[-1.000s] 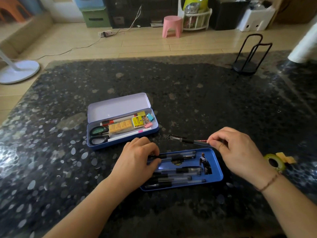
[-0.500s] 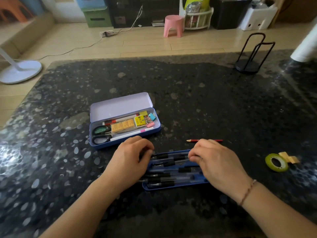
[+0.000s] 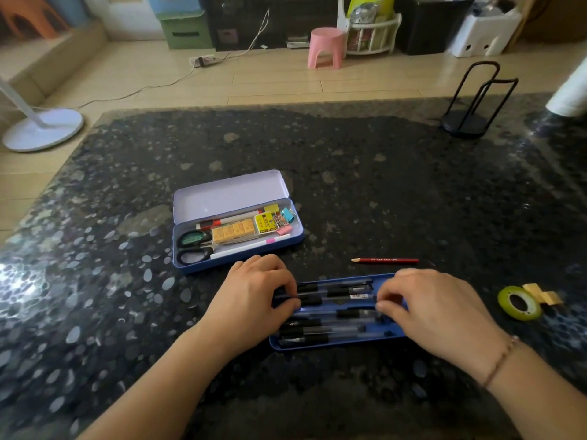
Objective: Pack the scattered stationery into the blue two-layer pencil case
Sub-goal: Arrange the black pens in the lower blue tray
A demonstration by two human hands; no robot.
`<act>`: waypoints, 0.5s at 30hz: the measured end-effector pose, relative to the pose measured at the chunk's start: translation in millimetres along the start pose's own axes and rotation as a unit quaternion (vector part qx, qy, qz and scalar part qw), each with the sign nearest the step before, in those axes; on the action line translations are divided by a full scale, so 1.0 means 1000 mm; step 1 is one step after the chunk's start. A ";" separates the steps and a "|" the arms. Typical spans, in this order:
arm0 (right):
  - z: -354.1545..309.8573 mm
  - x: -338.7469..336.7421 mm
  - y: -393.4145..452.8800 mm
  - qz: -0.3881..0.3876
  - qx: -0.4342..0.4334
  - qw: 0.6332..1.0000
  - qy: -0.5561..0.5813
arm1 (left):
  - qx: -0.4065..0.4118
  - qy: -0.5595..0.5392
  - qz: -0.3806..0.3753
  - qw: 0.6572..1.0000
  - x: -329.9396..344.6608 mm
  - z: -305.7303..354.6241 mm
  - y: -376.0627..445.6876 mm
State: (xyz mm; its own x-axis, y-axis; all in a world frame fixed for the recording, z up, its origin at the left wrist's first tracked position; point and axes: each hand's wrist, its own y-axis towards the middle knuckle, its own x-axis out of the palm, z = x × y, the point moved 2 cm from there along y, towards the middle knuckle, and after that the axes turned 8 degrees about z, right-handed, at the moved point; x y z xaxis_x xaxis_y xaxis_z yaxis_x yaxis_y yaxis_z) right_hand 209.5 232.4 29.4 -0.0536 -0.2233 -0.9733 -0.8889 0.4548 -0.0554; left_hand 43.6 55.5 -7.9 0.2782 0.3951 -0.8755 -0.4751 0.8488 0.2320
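The blue pencil case (image 3: 287, 241) lies open, its lid (image 3: 232, 195) folded back. Its base holds scissors (image 3: 193, 246), yellow erasers (image 3: 233, 231), clips and a white pen. In front of it lies the blue inner tray (image 3: 336, 343) with several black pens (image 3: 343, 292). My left hand (image 3: 254, 300) curls over the pens' left ends, thumb under the fingers. At the right end, my right hand (image 3: 435, 309) pinches a pen between thumb and forefinger. A red pencil (image 3: 386, 260) lies on the table just behind the tray.
A green tape roll (image 3: 519, 303) and a yellow clip (image 3: 543, 295) lie right of the tray. A black wire stand (image 3: 467, 122) stands at the back right beside a white roll (image 3: 571, 93). The table (image 3: 349, 173) is dark speckled stone.
My right hand came down from above the table with a black pen and now rests at the tray's right end. The red pencil behind it is uncovered. My left hand stayed on the pens.
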 end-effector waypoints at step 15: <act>-0.011 0.007 0.001 -0.025 0.033 0.999 0.011 | 0.007 -0.018 -0.010 1.000 0.000 0.002 0.000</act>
State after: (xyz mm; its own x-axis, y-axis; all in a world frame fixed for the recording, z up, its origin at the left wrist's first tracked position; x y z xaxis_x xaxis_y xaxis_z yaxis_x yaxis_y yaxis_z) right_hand 203.2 221.9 25.1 -0.0205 -0.2657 -0.9638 -0.8592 0.4977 -0.1189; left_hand 45.5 56.1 -7.4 0.3179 0.3904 -0.8640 -0.4579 0.8612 0.2207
